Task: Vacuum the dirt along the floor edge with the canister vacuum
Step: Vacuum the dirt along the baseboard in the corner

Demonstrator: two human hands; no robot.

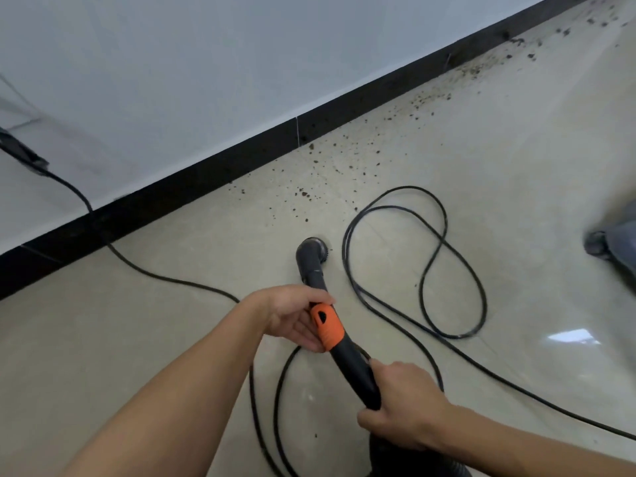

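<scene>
Fingers of the left hand are curled under the orange collar of the vacuum wand, with the thumb laid over the top. The right hand is wrapped round the wand's lower end, at lower centre of the frame, where it meets the ribbed hose. Both hands are clamped on the wand, the left one nearer the working end.

Its long axis runs from lower centre-right up towards the middle of the frame and ends in the round brush nozzle, which seems to sit on the pale floor. The dirt lies beyond the nozzle, further up the frame. It starts a short way past the tip and thickens in a band that follows the black baseboard diagonally to the upper right. The wand already points roughly at the nearest specks, so the coming move looks like a push forward along its own line, then a sweep right along the edge.

A looped power cord lies just right of the nozzle, apart from it, and could snag during that sweep.

No canister or other container shows; only the hose leaves the bottom edge. A blurred grey shape at the right edge cannot be identified.
</scene>
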